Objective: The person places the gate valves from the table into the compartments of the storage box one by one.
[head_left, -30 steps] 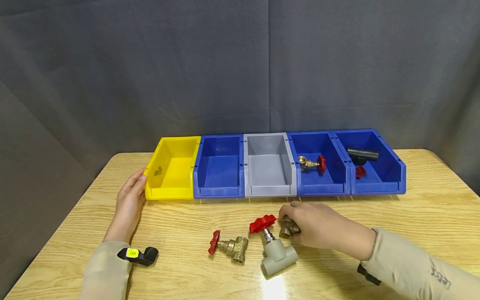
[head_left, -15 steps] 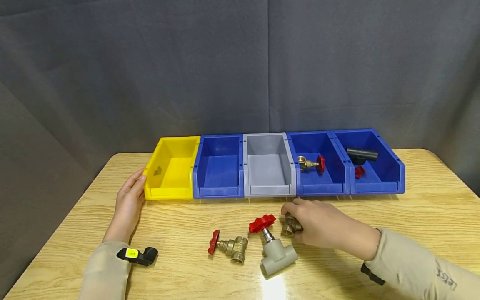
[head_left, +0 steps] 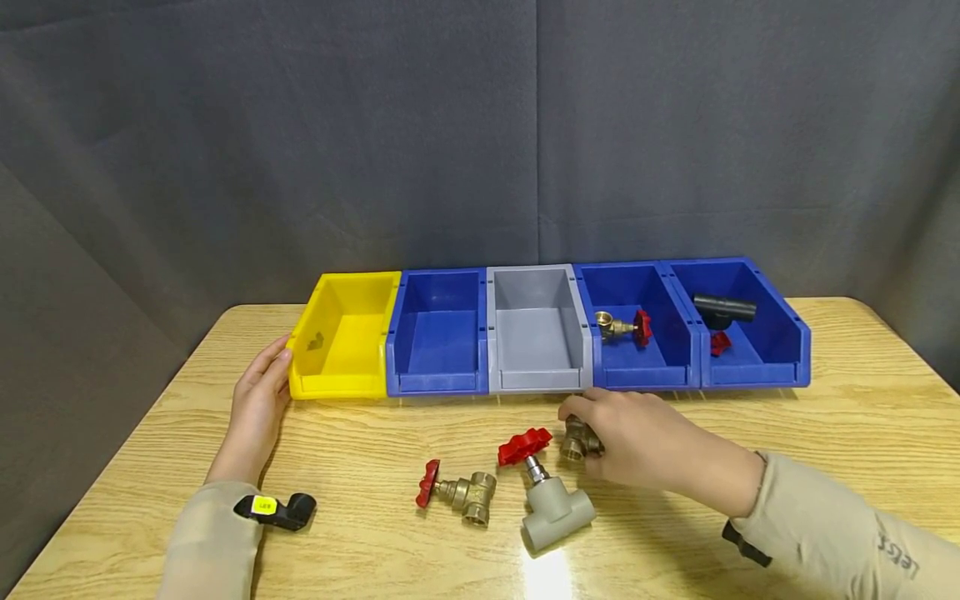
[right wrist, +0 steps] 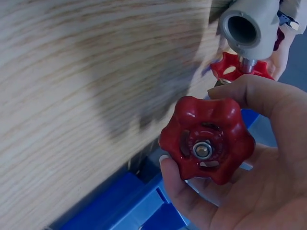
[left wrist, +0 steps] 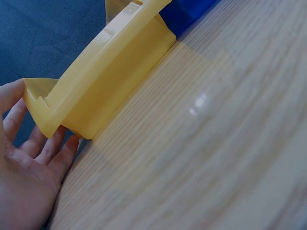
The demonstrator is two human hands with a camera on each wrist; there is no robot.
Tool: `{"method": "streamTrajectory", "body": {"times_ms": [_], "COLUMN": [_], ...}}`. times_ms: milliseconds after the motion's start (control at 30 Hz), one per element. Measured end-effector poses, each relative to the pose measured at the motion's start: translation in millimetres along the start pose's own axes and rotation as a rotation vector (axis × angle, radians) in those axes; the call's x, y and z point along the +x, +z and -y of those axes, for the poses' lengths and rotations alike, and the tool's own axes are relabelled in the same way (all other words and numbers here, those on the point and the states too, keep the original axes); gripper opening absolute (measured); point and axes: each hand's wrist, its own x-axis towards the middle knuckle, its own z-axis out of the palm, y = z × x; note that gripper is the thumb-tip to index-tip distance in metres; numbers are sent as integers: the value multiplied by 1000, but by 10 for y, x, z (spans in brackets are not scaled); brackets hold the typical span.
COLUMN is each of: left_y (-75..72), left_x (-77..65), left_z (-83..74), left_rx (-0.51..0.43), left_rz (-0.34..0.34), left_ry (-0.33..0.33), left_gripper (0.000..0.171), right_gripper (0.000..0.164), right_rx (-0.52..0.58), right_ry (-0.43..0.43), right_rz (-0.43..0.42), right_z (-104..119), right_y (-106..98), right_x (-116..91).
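Head view: the right hand [head_left: 645,440] pinches the brass valve [head_left: 582,440] at 1 o'clock from the grey valve [head_left: 553,505], its outlet [head_left: 573,451] aimed near 7 o'clock. Left wrist view: the left hand [left wrist: 31,172] touches the yellow bin [left wrist: 112,79], fingers spread. Right wrist view: fingers curl round the lobed red wheel [right wrist: 206,141], which faces the lens; the long axis recedes.

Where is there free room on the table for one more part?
Bare table lies between the left hand and the loose brass valve, and between the rightmost blue bin and the right sleeve. It is crowded around the grey valve: the right hand grips another valve beside it.
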Motion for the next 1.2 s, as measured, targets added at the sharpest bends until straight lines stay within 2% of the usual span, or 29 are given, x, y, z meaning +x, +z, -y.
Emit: {"method": "streamTrajectory", "body": {"times_ms": [300,500,867,1200], "left_y": [4,9,0,6], "left_x": [14,12,18,13], "left_z": [-2,0,15,14], "left_rx": [-14,-16,-37,-16], "left_rz": [-9,-5,-11,-18], "left_ry": [2,6,-1,-3], "left_gripper": [60,60,62,62], "right_gripper": [47,45,42,42], "right_rx": [15,24,26,44], "right_ry": [27,18,2,12], "right_rz": [-29,-102,-168,-224], "right_z": [-1,-10,14,65], "right_y": [-108,-112,-100,-83], "right_x": [34,52,97,172]}}
